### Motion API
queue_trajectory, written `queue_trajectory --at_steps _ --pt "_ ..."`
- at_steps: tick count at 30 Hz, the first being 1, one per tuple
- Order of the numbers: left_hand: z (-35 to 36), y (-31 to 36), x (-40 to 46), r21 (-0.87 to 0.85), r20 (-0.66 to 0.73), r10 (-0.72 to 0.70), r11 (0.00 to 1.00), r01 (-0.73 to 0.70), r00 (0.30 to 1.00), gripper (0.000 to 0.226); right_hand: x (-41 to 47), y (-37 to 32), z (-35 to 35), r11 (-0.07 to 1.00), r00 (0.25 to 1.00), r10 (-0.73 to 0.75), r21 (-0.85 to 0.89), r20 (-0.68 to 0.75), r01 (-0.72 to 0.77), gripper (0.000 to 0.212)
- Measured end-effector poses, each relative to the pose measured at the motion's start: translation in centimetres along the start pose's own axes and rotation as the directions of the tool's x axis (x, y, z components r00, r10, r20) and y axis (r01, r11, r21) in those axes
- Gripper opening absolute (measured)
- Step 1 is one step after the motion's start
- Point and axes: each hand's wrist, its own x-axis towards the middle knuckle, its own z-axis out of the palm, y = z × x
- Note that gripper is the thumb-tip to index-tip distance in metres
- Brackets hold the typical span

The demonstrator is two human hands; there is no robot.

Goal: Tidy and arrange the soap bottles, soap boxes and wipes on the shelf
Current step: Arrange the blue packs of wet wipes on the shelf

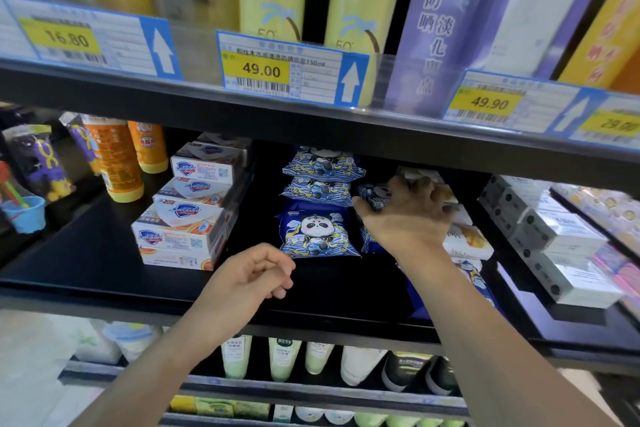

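While right hand (408, 215) grips glossy wipes pack (375, 198) | left hand (256, 274) curled

Bright even shop light, dim shelf recess (329, 288), soft motion blur, wide-angle bending at edges

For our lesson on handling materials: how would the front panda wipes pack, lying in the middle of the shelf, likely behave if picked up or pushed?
The front panda wipes pack looks like a soft, puffy film pouch, so it would probably flex rather than stay stiff. Its glossy wrapper may slide easily on the smooth black shelf. Lying flat, it seems unlikely to roll or tip.
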Motion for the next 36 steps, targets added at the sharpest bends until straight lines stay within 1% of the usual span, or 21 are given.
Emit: queue_trajectory --at_steps 2,3,4,5,6,7,9,11,12,14,16,17,21,23,25,27,29,30,31,33,36 --pt "-0.1 -0.1 0.0 -0.003 0.003 0.003 1.0 -0.003 1.0 0.026 -0.6 -0.2 -0.1 0.999 0.998 -0.015 0.037 -0.069 0.017 0.074" --pt "-0.2 -0.1 0.0 -0.007 0.002 0.005 1.0 -0.005 1.0 0.025 -1.1 -0.3 0.0 0.996 0.987 -0.048 0.073 -0.151 0.059 0.067" --pt "-0.2 -0.2 0.1 -0.013 -0.003 0.006 1.0 -0.006 1.0 0.023 -1.8 -0.5 0.1 0.985 0.961 -0.102 0.11 -0.257 0.134 0.059" --pt "-0.3 -0.2 0.1 -0.019 -0.009 0.007 1.0 -0.007 1.0 0.02 -2.7 -0.7 0.2 0.962 0.918 -0.163 0.147 -0.362 0.229 0.049" --pt "-0.3 -0.3 0.1 -0.025 -0.016 0.009 1.0 -0.009 1.0 0.018 -3.8 -1.0 0.3 0.927 0.875 -0.231 0.178 -0.425 0.331 0.042" --pt "-0.3 -0.3 0.0 -0.029 -0.021 0.011 1.0 -0.012 1.0 0.017 -4.9 -1.4 0.5 0.884 0.86 -0.312 0.209 -0.403 0.419 0.039" --pt "-0.3 -0.3 0.0 -0.029 -0.033 0.019 0.999 -0.02 0.999 0.017 -6.9 -2.6 1.2 0.807 0.84 -0.476 0.249 -0.261 0.535 0.045" --pt "-0.1 -0.4 -0.1 -0.061 -0.097 0.027 0.998 -0.033 0.995 0.018 -7.8 -3.6 2.4 0.782 0.811 -0.552 0.217 -0.195 0.585 0.055" --pt "0.0 -0.6 0.0 -0.101 -0.166 0.027 0.994 -0.045 0.986 0.019 -7.9 -4.0 3.0 0.785 0.804 -0.562 0.182 -0.195 0.592 0.061" --pt "0.2 -1.0 0.2 -0.183 -0.323 0.01 0.98 -0.073 0.946 0.022 -8.2 -4.7 3.8 0.806 0.811 -0.567 0.106 -0.143 0.583 0.072" --pt "0.4 -1.2 0.3 -0.216 -0.393 -0.004 0.972 -0.088 0.92 0.024 -8.4 -5.1 4.6 0.831 0.834 -0.55 0.074 -0.04 0.551 0.078" --pt "0.5 -1.3 0.4 -0.229 -0.406 -0.004 0.968 -0.098 0.914 0.024 -8.5 -5.1 4.8 0.84 0.844 -0.535 0.087 -0.029 0.535 0.079" --pt "0.7 -1.1 0.4 -0.276 -0.469 0.011 0.948 -0.158 0.883 0.026 -8.9 -4.3 4.9 0.847 0.869 -0.486 0.192 -0.099 0.496 0.067" --pt "0.7 -1.2 0.6 -0.218 -0.465 0.033 0.964 -0.15 0.885 0.031 -9.2 -3.7 4.8 0.818 0.865 -0.49 0.284 -0.112 0.5 0.059" --pt "0.7 -1.4 0.7 -0.117 -0.441 0.063 0.985 -0.127 0.895 0.036 -9.4 -3.1 4.7 0.774 0.844 -0.516 0.342 -0.148 0.533 0.052" --pt "0.7 -1.3 0.9 -0.013 -0.402 0.082 0.995 -0.096 0.912 0.039 -9.5 -2.4 4.7 0.726 0.822 -0.53 0.391 -0.207 0.566 0.053" --pt "0.7 -1.3 1.2 0.059 -0.364 0.086 0.996 -0.069 0.927 0.039 -9.9 -1.8 4.8 0.676 0.843 -0.495 0.516 -0.21 0.526 0.067" --pt "0.7 -1.3 1.3 0.077 -0.35 0.082 0.995 -0.059 0.933 0.039 -10.1 -1.5 4.8 0.665 0.863 -0.472 0.57 -0.18 0.483 0.077" --pt "0.7 -1.4 1.4 0.088 -0.336 0.077 0.995 -0.05 0.939 0.039 -10.2 -1.2 5.0 0.679 0.882 -0.452 0.589 -0.134 0.438 0.089" --pt "0.6 -1.5 1.5 0.09 -0.303 0.057 0.995 -0.032 0.951 0.038 -10.3 -0.8 5.5 0.744 0.913 -0.407 0.574 -0.014 0.341 0.107" --pt "0.4 -1.5 1.7 0.056 -0.292 0.018 0.998 -0.002 0.956 0.036 -9.7 -0.6 5.3 0.77 0.932 -0.344 0.601 0.111 0.213 0.117"
